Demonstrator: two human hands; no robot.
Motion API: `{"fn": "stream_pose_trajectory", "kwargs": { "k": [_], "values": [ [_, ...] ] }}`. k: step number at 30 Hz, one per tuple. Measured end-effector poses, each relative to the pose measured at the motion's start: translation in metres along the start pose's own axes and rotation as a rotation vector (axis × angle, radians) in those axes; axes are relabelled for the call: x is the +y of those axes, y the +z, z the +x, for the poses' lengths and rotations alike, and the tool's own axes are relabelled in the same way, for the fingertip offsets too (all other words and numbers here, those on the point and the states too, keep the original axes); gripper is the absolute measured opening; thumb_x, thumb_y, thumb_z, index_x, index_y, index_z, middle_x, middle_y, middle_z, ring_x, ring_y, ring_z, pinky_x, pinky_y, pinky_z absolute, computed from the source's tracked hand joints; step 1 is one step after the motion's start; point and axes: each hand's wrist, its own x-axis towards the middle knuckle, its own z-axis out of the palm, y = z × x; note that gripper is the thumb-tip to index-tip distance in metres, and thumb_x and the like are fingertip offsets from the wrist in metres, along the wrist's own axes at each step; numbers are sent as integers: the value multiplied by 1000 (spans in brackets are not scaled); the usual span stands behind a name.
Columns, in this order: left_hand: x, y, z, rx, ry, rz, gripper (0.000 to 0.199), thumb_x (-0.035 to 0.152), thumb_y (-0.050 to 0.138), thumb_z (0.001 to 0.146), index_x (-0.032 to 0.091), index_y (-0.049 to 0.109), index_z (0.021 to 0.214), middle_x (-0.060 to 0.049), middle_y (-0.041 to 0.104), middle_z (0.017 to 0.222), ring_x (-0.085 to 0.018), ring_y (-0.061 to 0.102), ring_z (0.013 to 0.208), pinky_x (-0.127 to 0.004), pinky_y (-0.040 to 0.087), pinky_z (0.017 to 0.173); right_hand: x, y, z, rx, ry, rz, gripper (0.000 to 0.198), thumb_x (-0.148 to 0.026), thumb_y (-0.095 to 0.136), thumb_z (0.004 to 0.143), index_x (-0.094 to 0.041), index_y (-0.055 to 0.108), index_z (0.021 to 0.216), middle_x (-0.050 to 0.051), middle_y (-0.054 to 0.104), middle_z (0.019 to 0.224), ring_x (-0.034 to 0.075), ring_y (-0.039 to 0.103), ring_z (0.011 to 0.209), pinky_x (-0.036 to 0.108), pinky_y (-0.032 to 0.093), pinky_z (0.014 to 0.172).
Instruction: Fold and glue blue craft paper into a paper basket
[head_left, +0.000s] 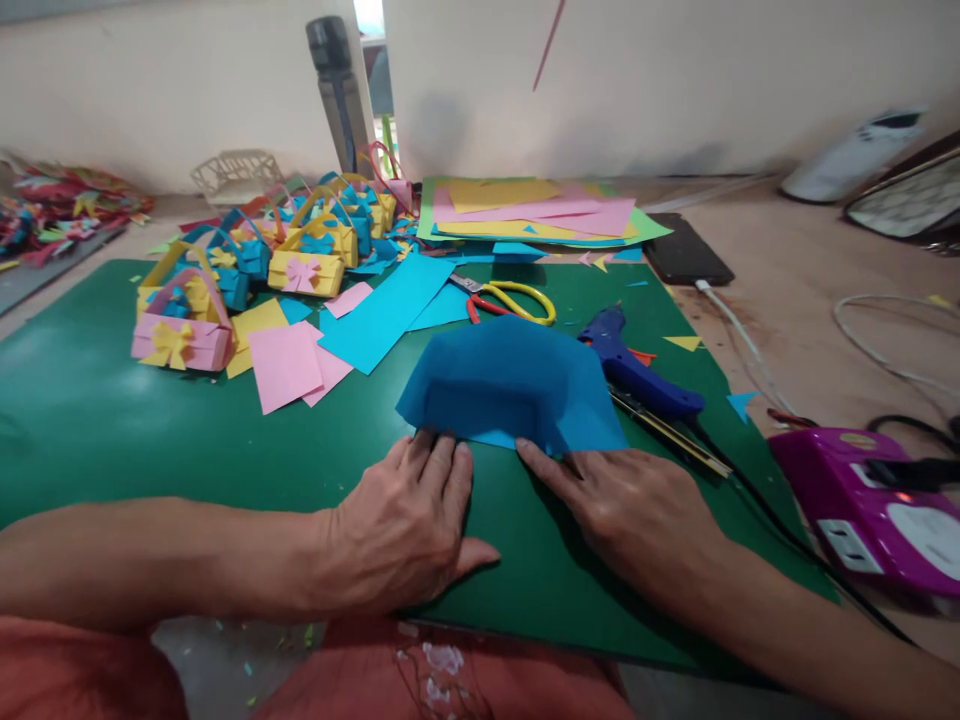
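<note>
In front of me on the green cutting mat (300, 465) is a sheet of blue paper (480, 360), creased and partly raised into a shallow box shape. My left hand (401, 520) lies at its near left edge, fingers stretched out, fingertips touching the paper, thumb pointing right. At the near right edge is my right hand (630, 510). One of its digits reaches to the near edge; the paper's corner hides the other fingers, which seem closed on it. A blue glue gun (637, 370) lies just right of the paper, beside a cutter knife (667, 430).
Scissors (517, 298) lie beyond the paper. Small paper baskets (184, 335) and pink paper pieces (289, 365) are at left. Coloured sheets (532, 212) are stacked at the back. At right are a phone (688, 250) and a purple power box (862, 510) with cords.
</note>
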Motion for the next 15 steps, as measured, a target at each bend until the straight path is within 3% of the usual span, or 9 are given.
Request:
{"fn": "stream_pose_trajectory", "kwargs": {
  "k": [3, 6, 10, 15],
  "values": [
    [-6, -4, 9, -50, -19, -8, 67, 57, 38, 85, -2, 56, 109, -20, 62, 96, -31, 59, 86, -42, 50, 73, -3, -3, 1, -65, 21, -19, 43, -5, 47, 76, -21, 61, 112, 3, 59, 58, 14, 53, 49, 26, 28, 49],
    [-7, -9, 18, -142, -65, -23, 63, 60, 35, 84, 4, 61, 99, -15, 60, 90, -28, 56, 81, -40, 50, 64, -8, -10, 7, -227, 76, -19, 43, -8, 50, 77, -21, 59, 116, 5, 63, 63, 17, 58, 51, 26, 26, 44],
    [-2, -7, 19, -159, -67, -26, 70, 62, 34, 84, 1, 57, 107, -23, 55, 111, -33, 52, 101, -42, 49, 77, -14, -21, 19, -459, 133, 56, 45, -11, 49, 81, -15, 49, 126, 8, 69, 74, 19, 63, 53, 26, 22, 39],
    [2, 1, 18, -210, -72, -65, 81, 65, 28, 83, -2, 41, 127, -26, 47, 125, -37, 44, 116, -47, 41, 91, -14, -20, 23, -448, 153, 142, 40, -33, 38, 92, -10, 50, 123, 9, 69, 65, 23, 65, 58, 28, 27, 41]
  ]
}}
